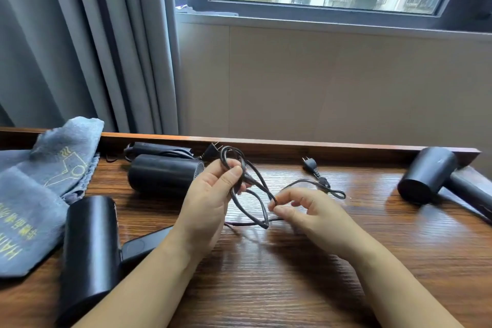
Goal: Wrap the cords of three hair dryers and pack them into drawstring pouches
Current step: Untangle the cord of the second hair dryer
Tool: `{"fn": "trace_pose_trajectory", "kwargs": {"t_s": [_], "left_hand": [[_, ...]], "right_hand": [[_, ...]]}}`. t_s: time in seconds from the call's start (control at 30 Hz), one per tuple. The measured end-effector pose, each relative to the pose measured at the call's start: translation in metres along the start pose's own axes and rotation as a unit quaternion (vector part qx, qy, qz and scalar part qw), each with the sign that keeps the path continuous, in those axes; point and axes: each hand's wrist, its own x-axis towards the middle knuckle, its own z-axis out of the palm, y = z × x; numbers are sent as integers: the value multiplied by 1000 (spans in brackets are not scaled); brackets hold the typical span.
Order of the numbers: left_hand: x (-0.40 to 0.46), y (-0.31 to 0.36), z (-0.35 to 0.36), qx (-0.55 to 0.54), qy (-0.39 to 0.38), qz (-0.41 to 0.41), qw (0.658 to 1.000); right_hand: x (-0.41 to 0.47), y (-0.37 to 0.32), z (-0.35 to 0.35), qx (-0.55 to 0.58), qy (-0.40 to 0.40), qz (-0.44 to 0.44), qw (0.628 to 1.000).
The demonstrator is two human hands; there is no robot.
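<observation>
Forearms enter from 6 o'clock; left hand (210, 194) grips gathered loops of black cord (255, 194) at table centre, thumb clamped over the bundle. Right hand (300, 210) pinches one strand between thumb and forefinger — other fingers loosely curled. Plug (308, 163) lies at 1 o'clock. Judgement: cord light, springy, will uncoil if released — hold at the loop crossing. Grey pouches (40, 189) at 9 o'clock

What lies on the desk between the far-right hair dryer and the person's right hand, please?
In the head view, a plug and loose cord lie between that hair dryer and the right hand.
</observation>
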Motion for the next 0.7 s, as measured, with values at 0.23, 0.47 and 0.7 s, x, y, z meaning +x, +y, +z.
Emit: {"fn": "trace_pose_trajectory", "kwargs": {"t_s": [0.23,0.47,0.7], "left_hand": [[-3,-2,1,176,3,8,984],[-5,4,1,147,5,-8,989],[-7,0,3,94,-63,-82,990]], "right_hand": [[0,-1,-3,36,146,-50,987],[0,-6,-6,98,182,-41,977],[-2,-7,8,133,87,-29,987]]}}
